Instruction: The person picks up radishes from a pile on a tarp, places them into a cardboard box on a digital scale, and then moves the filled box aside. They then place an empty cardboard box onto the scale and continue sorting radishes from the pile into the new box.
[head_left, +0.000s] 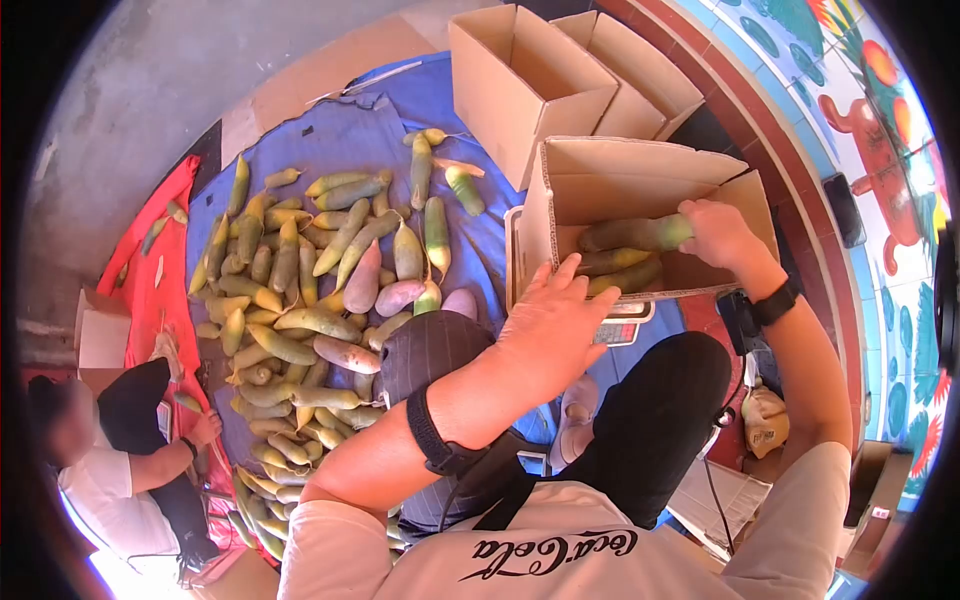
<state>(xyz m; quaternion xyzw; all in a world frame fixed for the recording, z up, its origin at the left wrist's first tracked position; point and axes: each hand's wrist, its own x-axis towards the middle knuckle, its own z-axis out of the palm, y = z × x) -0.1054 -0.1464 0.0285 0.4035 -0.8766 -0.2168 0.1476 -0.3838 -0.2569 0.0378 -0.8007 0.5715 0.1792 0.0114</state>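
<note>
My right hand is closed round the pale end of a green radish inside an open cardboard box. More green radishes lie below it in the box. Fingers spread, my left hand rests at the near left corner of the box, touching its edge. Under the box is a scale with a keypad, mostly hidden. To the left, a big heap of green radishes, a few of them pinkish, covers much of a blue sheet.
Two open cardboard boxes stand behind the box. At the left a person in a white shirt sits by a red sheet, one hand near a radish. A painted tiled wall runs along the right.
</note>
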